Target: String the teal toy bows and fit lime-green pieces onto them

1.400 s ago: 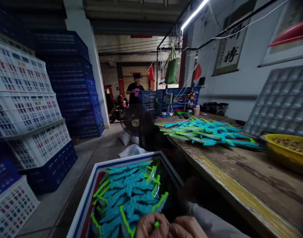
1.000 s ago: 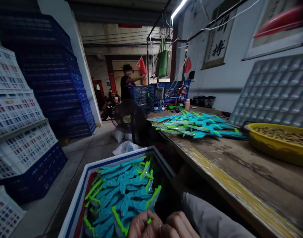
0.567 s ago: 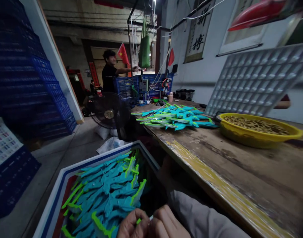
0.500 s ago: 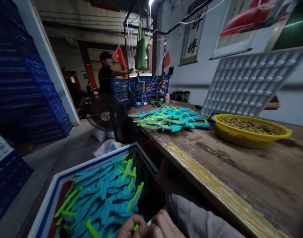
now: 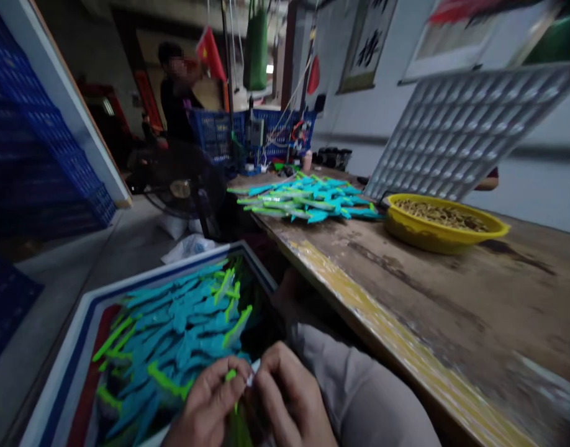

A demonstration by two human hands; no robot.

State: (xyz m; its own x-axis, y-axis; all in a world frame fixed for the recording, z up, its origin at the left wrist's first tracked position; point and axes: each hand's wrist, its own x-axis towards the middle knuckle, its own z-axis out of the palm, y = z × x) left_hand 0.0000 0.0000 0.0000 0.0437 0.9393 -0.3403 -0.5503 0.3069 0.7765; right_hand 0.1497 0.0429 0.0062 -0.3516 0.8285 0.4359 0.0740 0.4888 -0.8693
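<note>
At the bottom of the view my two hands meet in front of the box. My left hand is closed in a pinch around a bright green plastic piece, part of which hangs below the fingers. My right hand is closed too, its fingertips against a small whitish bit right by the left fingertips; blur hides its shape. Left of and beyond the hands, a white box with a blue stripe holds many long teal plastic pieces with green edges.
A wooden table with a taped edge runs along the right. It bears a pile of teal and green pieces, a yellow basin of small brownish parts and a leaning ridged panel. Beyond stand a fan and a person.
My view has tilted down and shifted, so the scene sits higher and further left. My hands show more fully, still close together. The person behind has raised an arm near a brown object.
</note>
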